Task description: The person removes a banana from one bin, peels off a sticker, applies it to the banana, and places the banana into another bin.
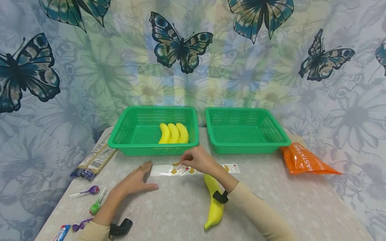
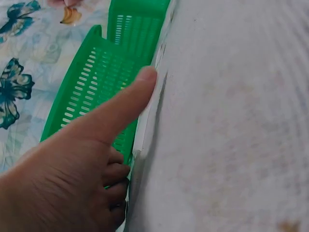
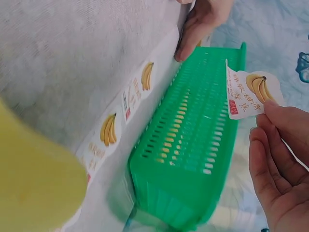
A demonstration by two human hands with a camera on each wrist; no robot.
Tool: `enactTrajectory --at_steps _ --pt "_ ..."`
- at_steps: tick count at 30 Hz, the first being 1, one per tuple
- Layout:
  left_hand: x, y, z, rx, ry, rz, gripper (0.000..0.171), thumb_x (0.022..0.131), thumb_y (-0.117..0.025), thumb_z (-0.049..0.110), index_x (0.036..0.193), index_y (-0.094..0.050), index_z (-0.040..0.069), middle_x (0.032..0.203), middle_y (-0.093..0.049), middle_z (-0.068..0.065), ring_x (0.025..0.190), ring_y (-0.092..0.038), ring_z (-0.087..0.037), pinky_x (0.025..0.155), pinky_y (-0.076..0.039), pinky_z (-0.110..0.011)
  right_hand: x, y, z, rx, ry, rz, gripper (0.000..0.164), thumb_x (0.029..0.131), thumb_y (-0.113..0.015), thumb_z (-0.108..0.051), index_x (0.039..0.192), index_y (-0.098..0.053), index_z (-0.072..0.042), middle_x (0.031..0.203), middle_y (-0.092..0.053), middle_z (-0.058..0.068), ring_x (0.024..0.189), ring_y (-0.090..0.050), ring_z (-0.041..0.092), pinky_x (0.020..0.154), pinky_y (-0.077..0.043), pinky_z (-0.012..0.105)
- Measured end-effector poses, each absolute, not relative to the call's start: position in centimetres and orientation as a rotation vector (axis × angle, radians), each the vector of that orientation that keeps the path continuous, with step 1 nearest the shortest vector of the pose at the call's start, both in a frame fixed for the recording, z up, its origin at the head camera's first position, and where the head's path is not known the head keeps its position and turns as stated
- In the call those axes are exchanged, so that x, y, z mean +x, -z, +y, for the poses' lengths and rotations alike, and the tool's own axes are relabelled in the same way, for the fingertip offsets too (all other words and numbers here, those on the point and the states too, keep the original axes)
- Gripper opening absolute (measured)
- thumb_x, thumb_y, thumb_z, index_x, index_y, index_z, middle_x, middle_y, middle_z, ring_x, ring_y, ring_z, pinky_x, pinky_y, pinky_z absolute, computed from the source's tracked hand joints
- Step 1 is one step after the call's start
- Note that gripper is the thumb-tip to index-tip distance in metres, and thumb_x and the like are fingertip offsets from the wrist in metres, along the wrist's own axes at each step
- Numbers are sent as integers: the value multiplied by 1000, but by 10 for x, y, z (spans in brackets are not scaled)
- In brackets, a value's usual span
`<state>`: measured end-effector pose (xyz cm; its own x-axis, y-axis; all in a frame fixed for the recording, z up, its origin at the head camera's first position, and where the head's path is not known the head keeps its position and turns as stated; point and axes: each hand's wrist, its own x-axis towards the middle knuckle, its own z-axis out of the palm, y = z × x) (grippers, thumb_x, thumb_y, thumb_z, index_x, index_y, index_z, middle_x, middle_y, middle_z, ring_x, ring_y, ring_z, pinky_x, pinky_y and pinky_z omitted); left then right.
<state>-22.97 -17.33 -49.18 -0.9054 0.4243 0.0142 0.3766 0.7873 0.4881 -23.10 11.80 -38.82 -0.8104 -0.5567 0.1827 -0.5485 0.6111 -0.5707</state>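
My right hand (image 1: 197,160) pinches a banana-print sticker (image 3: 248,94) by its edge between thumb and fingers. It is off the backing and held over a long white sticker strip (image 1: 159,170), where more banana stickers (image 3: 108,130) lie in a row. My left hand (image 1: 137,179) rests at the strip's left end with its fingertips on it, the thumb stretched out to the side. Below my right forearm, a single yellow banana (image 1: 214,214) lies on the table, its middle partly behind the black wrist strap. In the right wrist view that banana (image 3: 38,174) looms close up.
Behind the strip stands a green basket (image 1: 132,149) with three bananas (image 1: 174,134); to its right is another green basket (image 1: 250,147). An orange pasta bag (image 1: 304,160) lies at right. A long packet (image 1: 96,155), lollipops (image 1: 94,189) and wrapped candy lie at left.
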Motion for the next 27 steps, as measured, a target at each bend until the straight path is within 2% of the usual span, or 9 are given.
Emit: enactTrajectory --at_steps 6,10,20,27 --pt "-220 477 -148 694 -875 2847 108 77 -74 58 151 -28 -5 158 -25 -24 144 -25 -47 115 -28 -60 -225 379 138 -887 1067 2887 6 87 -73 -17 88 -78 -13 82 -76 -2 70 -67 5 65 -54 16" --pt "-211 467 -122 808 -925 2787 107 78 -74 57 154 -23 1 162 -20 -18 149 -20 -40 117 -26 -57 -224 372 146 -812 1115 2885 6 88 -73 -19 88 -77 -15 82 -76 -3 70 -67 3 65 -55 16" --pt "-187 474 -58 944 -917 2593 113 74 -75 62 157 -17 11 165 -9 -9 151 -14 -35 120 -24 -54 -223 365 154 -830 1157 2891 6 88 -73 -19 89 -77 -15 84 -75 -3 72 -68 3 66 -56 17" --pt "-180 482 -26 1146 -833 2535 122 72 -74 67 157 -12 7 165 -8 -10 153 -9 -30 121 -23 -52 -217 363 157 -833 1174 2896 5 88 -73 -19 88 -77 -16 83 -75 -3 72 -68 3 66 -56 17"
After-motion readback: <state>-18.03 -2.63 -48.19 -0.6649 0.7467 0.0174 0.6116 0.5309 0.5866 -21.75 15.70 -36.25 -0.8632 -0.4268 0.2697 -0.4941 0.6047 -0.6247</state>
